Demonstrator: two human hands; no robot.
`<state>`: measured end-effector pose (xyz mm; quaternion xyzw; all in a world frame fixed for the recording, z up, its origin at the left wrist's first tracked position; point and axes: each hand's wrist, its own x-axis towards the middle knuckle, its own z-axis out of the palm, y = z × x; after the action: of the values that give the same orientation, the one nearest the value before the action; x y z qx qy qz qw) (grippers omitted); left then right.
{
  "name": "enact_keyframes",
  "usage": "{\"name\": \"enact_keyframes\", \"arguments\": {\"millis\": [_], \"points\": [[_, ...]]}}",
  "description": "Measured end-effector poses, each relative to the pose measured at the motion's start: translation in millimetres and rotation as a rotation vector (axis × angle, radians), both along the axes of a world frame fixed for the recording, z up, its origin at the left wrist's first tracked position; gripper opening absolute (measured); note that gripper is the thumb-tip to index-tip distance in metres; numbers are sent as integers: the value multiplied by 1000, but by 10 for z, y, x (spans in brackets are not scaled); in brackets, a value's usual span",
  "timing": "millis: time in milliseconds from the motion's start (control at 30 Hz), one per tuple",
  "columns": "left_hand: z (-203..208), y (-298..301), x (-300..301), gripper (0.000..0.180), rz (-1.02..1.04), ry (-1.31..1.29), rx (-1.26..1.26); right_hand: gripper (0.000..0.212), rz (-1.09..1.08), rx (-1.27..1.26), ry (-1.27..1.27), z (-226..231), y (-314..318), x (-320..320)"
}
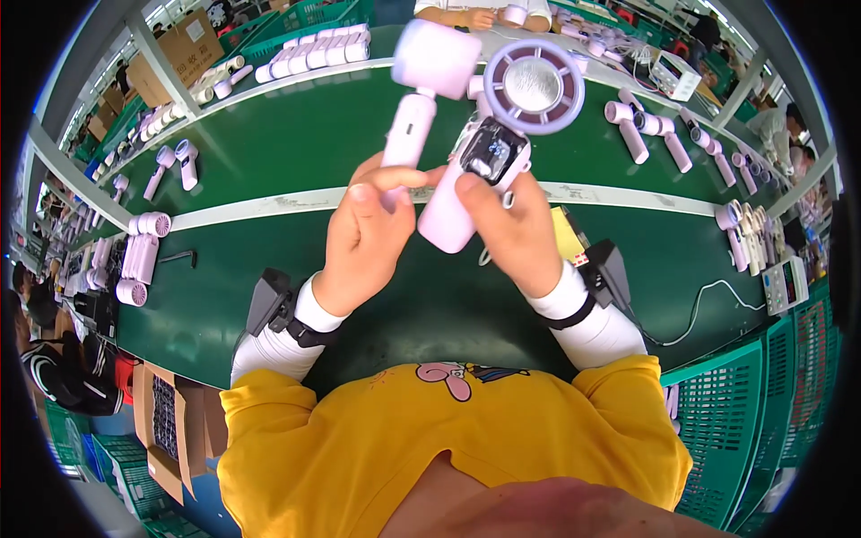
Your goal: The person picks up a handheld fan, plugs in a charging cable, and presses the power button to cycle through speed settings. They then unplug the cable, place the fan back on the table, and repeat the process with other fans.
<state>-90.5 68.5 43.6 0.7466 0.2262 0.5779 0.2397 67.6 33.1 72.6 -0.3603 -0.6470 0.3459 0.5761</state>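
Left hand (363, 229) closes around one fan (411, 130), right hand (518, 229) around a second fan (451, 202), both above the bench (269, 235).
Both look assembled, the second's screen (493, 151) apparently lit, neither yet set down; what work remains cannot be told. The first's head is blurred, its handle end partly hidden; a co-worker (480, 18) is cut off above.

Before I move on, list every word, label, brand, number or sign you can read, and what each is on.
Cardboard box, upper left: large dark printed characters, wording not copied out.
Black display on the ring-headed lilac handheld fan: lit marks, too blurred to read.
White boxy instrument, upper right: panel markings too small.
White bench instrument, far right: panel markings too small.
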Motion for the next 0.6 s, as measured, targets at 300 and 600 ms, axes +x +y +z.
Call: {"name": "enact_keyframes", "arguments": {"millis": [300,600], "points": [[248,108,-175,32,409,28,547,34,262,-344,331,91,-42,48],[373,-98,-264,46,-897,-397,-840,36,166,-386,527,40,4,-44]]}}
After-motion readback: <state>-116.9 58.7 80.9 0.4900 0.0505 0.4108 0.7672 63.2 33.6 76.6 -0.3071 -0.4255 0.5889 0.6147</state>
